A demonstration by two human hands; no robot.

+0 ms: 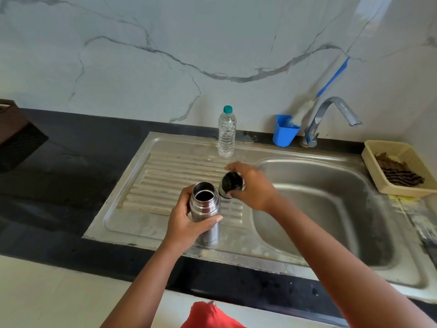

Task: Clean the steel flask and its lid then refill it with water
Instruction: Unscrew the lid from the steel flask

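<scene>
My left hand [186,221] wraps the tall cylindrical steel flask [205,213], its fingers [183,196] curled behind the body and the thumb laid across the front, so the flask stands close to upright over the ribbed steel draining board [165,176], its dark open mouth facing up at me. My right hand [253,185] holds the round black-lined steel lid [231,184] just beside that mouth, to its right and a little farther from me, with my fingers curled round it and its dark underside turned toward me. So the 2 parts are apart, not touching

What matters for the washing is that the steel sink basin [331,209] and the curved chrome tap [331,114] both lie to my right, and the lid hand is the nearer to them. I judge the lid can go under the spout first, while the flask has to cross over the board edge and then tip its long axis toward the basin. The clear plastic water bottle with a green cap [227,133] stands on the far rim of the board, straight behind both hands, well placed for refilling later
</scene>
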